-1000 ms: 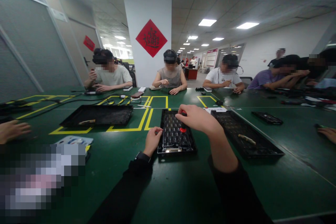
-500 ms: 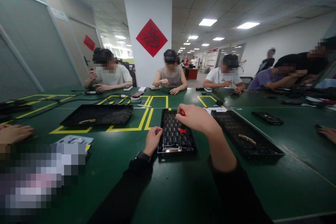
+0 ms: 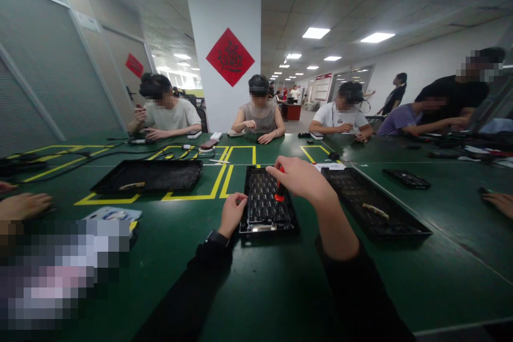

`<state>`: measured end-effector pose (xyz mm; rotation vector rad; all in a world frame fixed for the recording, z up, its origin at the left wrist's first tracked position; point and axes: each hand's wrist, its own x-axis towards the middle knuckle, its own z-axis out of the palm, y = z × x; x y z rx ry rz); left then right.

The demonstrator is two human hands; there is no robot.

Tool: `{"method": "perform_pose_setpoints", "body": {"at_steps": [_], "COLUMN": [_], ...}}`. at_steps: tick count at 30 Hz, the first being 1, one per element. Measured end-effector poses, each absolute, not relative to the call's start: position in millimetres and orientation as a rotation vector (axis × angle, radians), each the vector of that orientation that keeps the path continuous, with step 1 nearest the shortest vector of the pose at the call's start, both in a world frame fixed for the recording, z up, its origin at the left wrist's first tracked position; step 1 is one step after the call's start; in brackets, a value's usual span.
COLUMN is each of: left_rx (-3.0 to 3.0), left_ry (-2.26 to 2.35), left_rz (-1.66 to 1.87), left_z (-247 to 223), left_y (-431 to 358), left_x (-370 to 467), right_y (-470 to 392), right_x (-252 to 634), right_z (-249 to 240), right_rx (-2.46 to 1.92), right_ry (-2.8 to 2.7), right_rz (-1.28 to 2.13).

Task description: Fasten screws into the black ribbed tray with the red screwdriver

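In front of me on the green table lies a rectangular black case [image 3: 262, 203] with rows of shiny angular shapes inside and a pale strip at its near end. My right hand [image 3: 304, 177] is closed round the top of a screwdriver [image 3: 279, 193] with a red and black handle. It stands nearly upright over the case, its shaft pointing down toward the near end; the contact at the tip is too small to make out. My left hand [image 3: 233, 215] has its fingers bent together at the case's left edge, gripping it.
A long black tray [image 3: 360, 203] with a tan strip lies to the right, another black tray [image 3: 160, 176] to the left. Beyond the right tray is a small black panel [image 3: 406, 178]. Cables [image 3: 100, 152] run across the far left. Several people sit around the table.
My right hand has shifted slightly at the top of the screwdriver, showing more of its handle. My left hand stays at the case. A person at the far right has straightened up.
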<state>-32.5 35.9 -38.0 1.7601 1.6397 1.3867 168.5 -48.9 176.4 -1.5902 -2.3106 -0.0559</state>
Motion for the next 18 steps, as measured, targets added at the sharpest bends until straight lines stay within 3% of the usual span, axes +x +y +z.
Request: {"method": "perform_pose_setpoints", "body": {"at_steps": [8, 18], "left_rx": [1.761, 1.748], "left_ry": [1.638, 1.626], "left_rz": [1.379, 1.396], "left_z": [-39.4, -38.6], "left_y": [36.8, 35.5], "left_x": [-33.0, -32.4], "right_y": [-46.9, -48.1], "right_x": [168.2, 168.1], "right_z": [175.9, 177.3], "right_rx": [-1.388, -1.491], "right_ry": [-2.429, -2.403], "right_rz": [0.029, -0.026]}}
